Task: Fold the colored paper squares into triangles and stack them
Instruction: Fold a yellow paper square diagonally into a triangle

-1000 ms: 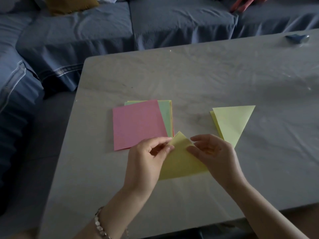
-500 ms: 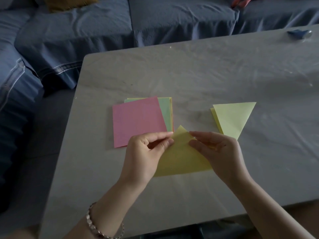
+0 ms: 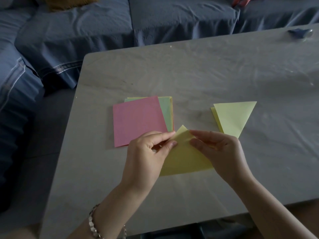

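Pinching the yellow sheet (image 3: 185, 157) by its far corner in left hand (image 3: 146, 157) and right hand (image 3: 222, 152), we risk creasing crooked if layers slide between our fingers (image 3: 164, 135); finished triangles (image 3: 234, 116) lie just beyond the right fingers.

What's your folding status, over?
Left grip, right grip pinch yellow paper sheet near its top corner. Pale yellow paper triangles stacked right. Pink-topped pile of paper squares close left, not blocking.

Dim, low-contrast, bluish; weak light from far right judging by paler sheen on table (image 3: 259, 66), deep shadow over sofa (image 3: 51, 40) at left, bowed straight edges toward corners, soft fine detail.
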The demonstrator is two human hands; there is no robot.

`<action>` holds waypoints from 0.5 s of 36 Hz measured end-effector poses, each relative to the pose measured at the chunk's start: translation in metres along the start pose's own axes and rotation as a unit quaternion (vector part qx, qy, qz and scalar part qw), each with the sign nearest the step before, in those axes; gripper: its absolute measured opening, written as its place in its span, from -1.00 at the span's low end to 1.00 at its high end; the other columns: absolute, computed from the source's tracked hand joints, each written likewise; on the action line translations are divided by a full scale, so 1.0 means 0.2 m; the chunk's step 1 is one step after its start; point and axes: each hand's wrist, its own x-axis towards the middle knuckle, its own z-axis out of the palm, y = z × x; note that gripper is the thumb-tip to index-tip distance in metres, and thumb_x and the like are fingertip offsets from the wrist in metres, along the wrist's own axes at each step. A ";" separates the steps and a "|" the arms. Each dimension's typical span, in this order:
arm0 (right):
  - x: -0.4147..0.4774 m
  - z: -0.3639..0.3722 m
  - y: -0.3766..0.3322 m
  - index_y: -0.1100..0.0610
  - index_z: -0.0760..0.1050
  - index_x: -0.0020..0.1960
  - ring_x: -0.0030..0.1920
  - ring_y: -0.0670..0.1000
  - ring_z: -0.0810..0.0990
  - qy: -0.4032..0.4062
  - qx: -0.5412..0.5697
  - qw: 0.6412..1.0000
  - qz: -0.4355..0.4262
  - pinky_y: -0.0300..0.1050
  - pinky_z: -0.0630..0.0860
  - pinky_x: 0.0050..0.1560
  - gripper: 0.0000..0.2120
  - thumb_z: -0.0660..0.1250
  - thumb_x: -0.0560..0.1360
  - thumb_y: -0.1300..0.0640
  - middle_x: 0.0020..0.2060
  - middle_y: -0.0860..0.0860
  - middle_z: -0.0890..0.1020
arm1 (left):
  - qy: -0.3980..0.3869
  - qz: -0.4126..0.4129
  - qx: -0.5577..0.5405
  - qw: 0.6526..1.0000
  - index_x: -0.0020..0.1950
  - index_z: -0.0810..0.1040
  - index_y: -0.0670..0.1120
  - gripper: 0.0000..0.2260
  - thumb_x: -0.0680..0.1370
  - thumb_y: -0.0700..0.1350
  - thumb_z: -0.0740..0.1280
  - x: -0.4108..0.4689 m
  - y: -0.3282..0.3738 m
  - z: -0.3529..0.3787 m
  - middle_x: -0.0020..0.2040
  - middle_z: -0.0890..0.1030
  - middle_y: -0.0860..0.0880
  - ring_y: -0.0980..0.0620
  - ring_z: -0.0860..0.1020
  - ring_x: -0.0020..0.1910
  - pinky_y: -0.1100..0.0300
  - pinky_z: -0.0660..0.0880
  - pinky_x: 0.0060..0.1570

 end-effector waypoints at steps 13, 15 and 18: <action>0.00 0.02 -0.01 -0.14 0.59 -0.21 -0.34 -0.30 0.55 -0.009 0.009 1.000 0.014 -0.49 0.42 -0.29 -0.71 0.42 0.38 0.27 -0.37 -0.28 0.63 | -0.008 -0.022 0.005 1.000 -0.04 0.67 -0.08 -0.79 0.36 -0.25 0.47 0.00 0.00 -0.01 -0.22 0.64 0.14 0.18 0.60 -0.19 0.47 0.46 -0.17; 0.00 0.02 -0.01 -0.12 0.59 -0.22 -0.34 -0.30 0.55 -0.004 0.021 1.000 0.022 -0.49 0.43 -0.30 -0.73 0.41 0.38 0.27 -0.38 -0.27 0.63 | -0.008 -0.017 0.009 1.000 -0.04 0.67 -0.08 -0.80 0.36 -0.25 0.48 0.00 0.00 0.00 -0.22 0.65 0.12 0.19 0.60 -0.21 0.48 0.45 -0.17; 0.00 0.03 -0.01 -0.10 0.60 -0.23 -0.34 -0.30 0.56 0.003 0.022 0.999 0.023 -0.48 0.43 -0.30 -0.76 0.41 0.38 0.26 -0.38 -0.28 0.64 | -0.003 -0.010 0.015 1.000 -0.04 0.67 -0.08 -0.80 0.35 -0.25 0.48 0.00 0.00 0.00 -0.22 0.65 0.13 0.21 0.60 -0.21 0.49 0.44 -0.18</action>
